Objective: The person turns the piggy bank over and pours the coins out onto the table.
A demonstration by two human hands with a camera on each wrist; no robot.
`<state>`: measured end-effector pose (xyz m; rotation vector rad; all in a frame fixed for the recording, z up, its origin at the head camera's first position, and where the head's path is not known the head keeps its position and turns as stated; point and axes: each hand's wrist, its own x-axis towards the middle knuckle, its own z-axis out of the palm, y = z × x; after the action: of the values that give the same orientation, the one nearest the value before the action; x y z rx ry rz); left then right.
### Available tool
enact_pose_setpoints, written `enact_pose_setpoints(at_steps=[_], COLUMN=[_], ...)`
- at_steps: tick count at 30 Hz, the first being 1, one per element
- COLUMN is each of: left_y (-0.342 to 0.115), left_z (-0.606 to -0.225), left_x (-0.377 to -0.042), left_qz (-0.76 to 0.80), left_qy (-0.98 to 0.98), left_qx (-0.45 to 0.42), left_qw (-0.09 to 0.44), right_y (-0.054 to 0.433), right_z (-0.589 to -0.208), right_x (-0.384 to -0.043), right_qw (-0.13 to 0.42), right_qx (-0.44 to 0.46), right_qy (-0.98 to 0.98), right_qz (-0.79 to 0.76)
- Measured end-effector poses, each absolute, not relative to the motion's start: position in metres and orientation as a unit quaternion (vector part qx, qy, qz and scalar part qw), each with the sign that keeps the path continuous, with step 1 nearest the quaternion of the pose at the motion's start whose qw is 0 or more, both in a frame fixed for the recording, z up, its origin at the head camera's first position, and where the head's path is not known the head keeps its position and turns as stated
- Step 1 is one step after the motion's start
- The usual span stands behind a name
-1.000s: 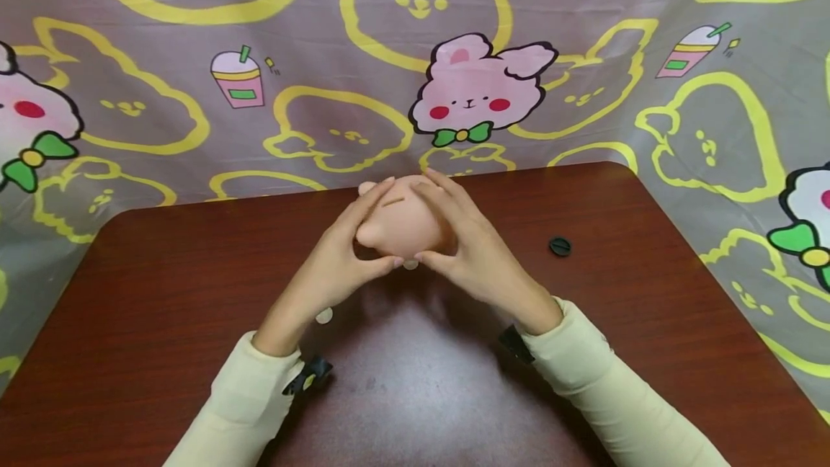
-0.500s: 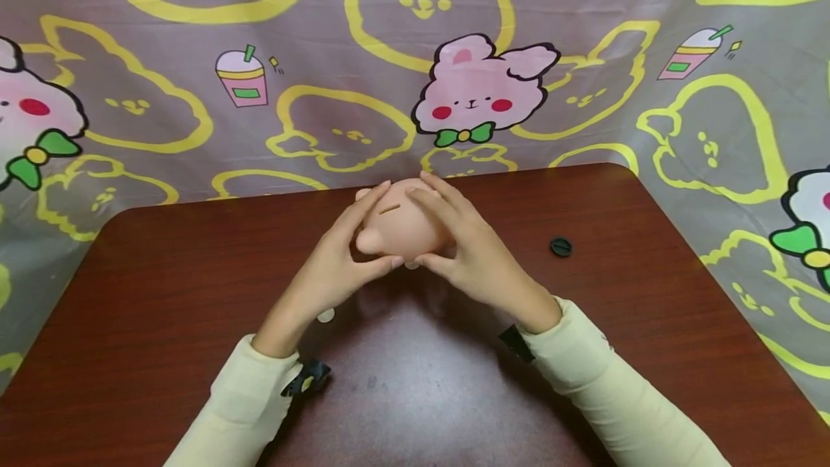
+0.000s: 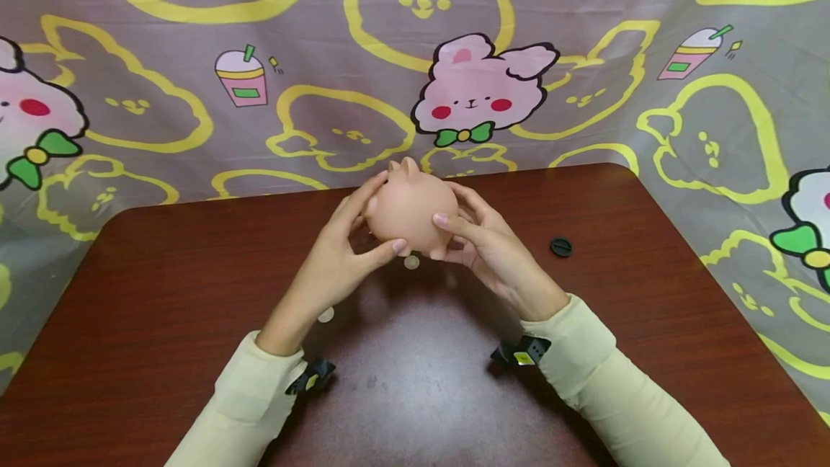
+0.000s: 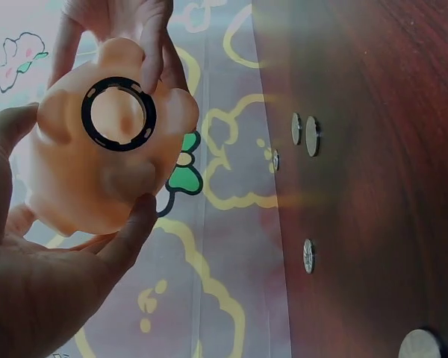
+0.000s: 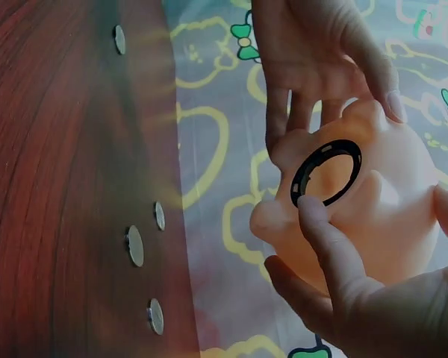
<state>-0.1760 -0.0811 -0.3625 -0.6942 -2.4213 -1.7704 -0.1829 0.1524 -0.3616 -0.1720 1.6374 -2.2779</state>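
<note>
Both hands hold a pink piggy bank [image 3: 415, 213] above the table. My left hand [image 3: 340, 251] grips its left side, the thumb low near a foot. On the right side my right hand [image 3: 502, 254] holds it, thumb across its body in the head view. The underside shows in both wrist views: a black ring [image 4: 87, 123] frames an open round hole between stubby feet. In the right wrist view, a right-hand fingertip [image 5: 311, 209] lies at the edge of that ring. A coin [image 3: 411, 262] lies on the table just below the piggy bank in the head view.
A round black plug [image 3: 560, 246] lies to the right on the brown table [image 3: 648, 323]. Another coin [image 3: 326, 315] is near the left wrist, and several coins show in the left wrist view. A cartoon-printed curtain [image 3: 350, 34] hangs along the table's back edge.
The piggy bank has turned, so its top slot no longer shows in the head view and its ears point up. The right hand has shifted its hold, and the coin below is more exposed.
</note>
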Motion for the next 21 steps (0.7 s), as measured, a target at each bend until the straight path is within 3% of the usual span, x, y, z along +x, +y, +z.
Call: enact_pose_setpoints(at_steps=[6, 14, 18, 21], left_y=[-0.0815, -0.0842, -0.0859, -0.0864], left_z=[-0.3630, -0.3621, -0.3651, -0.3686], left_x=[-0.1755, -0.1740, -0.1725, -0.1717], left_qz=[-0.567, -0.520, -0.485, -0.447], left_qy=[-0.795, -0.822, -0.822, -0.814], left_qx=[-0.216, -0.226, -0.278, -0.331], left_qw=[0.021, 0.052, 0.104, 0.168], right_y=[0.1512, 0.1506, 0.1530, 0.1540], right_z=[-0.3626, -0.3651, -0.3674, -0.3698], right_x=[-0.1817, -0.1772, -0.1758, -0.1769], right_qw=[0.153, 0.071, -0.006, -0.111], right_qx=[-0.074, -0.144, -0.237, -0.325], right_qy=[0.602, 0.699, 0.740, 0.769], right_qz=[-0.780, -0.697, -0.629, -0.540])
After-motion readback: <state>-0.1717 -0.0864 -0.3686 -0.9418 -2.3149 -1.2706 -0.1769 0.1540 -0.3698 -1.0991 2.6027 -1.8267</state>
